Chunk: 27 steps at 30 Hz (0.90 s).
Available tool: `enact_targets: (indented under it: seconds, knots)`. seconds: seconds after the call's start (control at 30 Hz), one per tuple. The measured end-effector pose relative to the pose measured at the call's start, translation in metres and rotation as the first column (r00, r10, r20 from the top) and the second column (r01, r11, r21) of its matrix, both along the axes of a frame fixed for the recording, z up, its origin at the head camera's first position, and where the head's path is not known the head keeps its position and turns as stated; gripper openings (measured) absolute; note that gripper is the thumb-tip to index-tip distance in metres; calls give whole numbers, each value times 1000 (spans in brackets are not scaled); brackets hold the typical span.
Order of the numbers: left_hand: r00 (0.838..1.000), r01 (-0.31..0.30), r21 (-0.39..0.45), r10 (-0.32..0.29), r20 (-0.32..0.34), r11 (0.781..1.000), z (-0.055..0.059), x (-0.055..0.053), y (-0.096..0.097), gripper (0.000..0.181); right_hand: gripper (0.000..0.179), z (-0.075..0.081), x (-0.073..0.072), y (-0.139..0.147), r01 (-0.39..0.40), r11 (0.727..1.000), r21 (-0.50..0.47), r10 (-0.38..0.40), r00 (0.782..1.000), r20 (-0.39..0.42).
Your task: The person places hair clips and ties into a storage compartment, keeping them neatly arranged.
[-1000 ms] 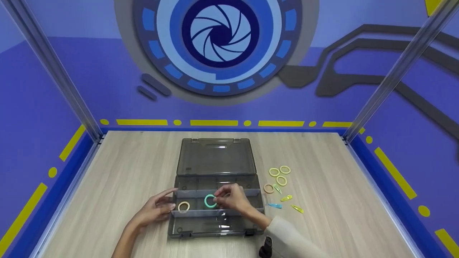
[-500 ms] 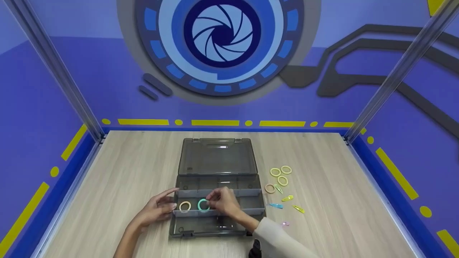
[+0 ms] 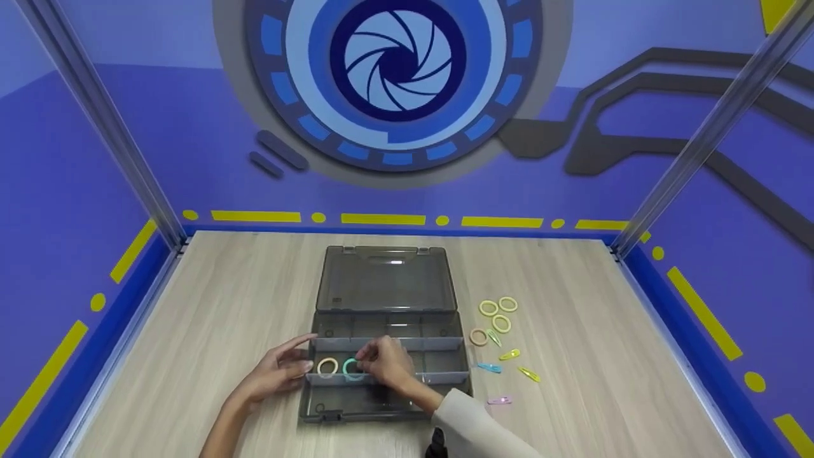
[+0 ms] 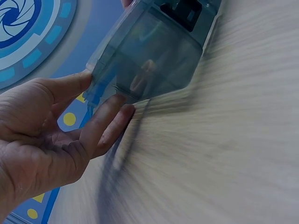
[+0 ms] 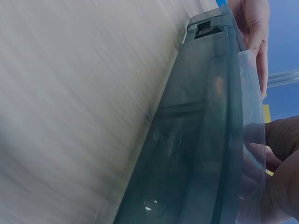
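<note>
In the head view a smoky see-through organizer box [image 3: 439, 361] lies opened on the table, its lid [image 3: 386, 286] folded back. My right hand [image 3: 389, 364] reaches into the middle row and pinches a teal hair tie [image 3: 345, 369]. To the left of that tie, a peach hair tie [image 3: 319, 367] rests in the row's left end. My left hand [image 3: 275, 371] touches the box's left side. The left wrist view shows its thumb and extended fingers [image 4: 110, 123] against the box's end wall. In the right wrist view the box's front wall [image 5: 182, 140] partly covers my right hand [image 5: 280, 172].
Right of the box lie several yellow and orange hair ties [image 3: 502, 315], a green snap clip [image 3: 494, 338], yellow snap clips [image 3: 510, 354], a blue snap clip [image 3: 489, 367] and a pink snap clip [image 3: 500, 400]. Blue printed panels [image 3: 191, 146] surround the table [image 3: 572, 305].
My right hand has moved left along the middle row with the teal hair tie, closer to the peach one. The pink clip has come into view. My left hand stays at the box.
</note>
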<state>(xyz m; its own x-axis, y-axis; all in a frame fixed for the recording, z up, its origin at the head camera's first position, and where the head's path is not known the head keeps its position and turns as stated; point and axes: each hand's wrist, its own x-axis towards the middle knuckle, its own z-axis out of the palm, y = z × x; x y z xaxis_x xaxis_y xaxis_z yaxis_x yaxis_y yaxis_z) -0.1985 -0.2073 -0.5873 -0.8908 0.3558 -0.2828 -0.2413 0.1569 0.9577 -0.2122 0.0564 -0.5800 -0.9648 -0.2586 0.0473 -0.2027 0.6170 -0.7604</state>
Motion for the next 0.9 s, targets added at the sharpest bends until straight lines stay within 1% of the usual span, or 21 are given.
enact_targets:
  seconds: [0.13,0.3,0.4,0.6,0.77,0.9]
  knots:
    - [1000,1,-6,-1,6,1000,1,1,-2,64,8,-3,1,-4,-17,999,-27,16,999,-41]
    - [1000,11,-6,-11,-3,1000,2,0,-2,64,8,-4,0,-4,-6,999,-41,2,996,-91]
    - [1000,2,-14,-2,-8,1000,2,-1,-1,64,9,-3,-1,-4,13,999,-30,-16,996,-90]
    - [1000,-10,-36,11,11,999,1,-1,1,63,9,-3,-1,-4,49,999,6,-49,998,-28]
    - [1000,-11,-35,12,10,999,2,0,1,63,9,-4,-1,-3,29,999,-39,-32,997,-70]
    - [1000,-11,-29,11,-11,1000,3,-2,1,64,9,-4,-2,-3,18,998,-61,-23,996,-91]
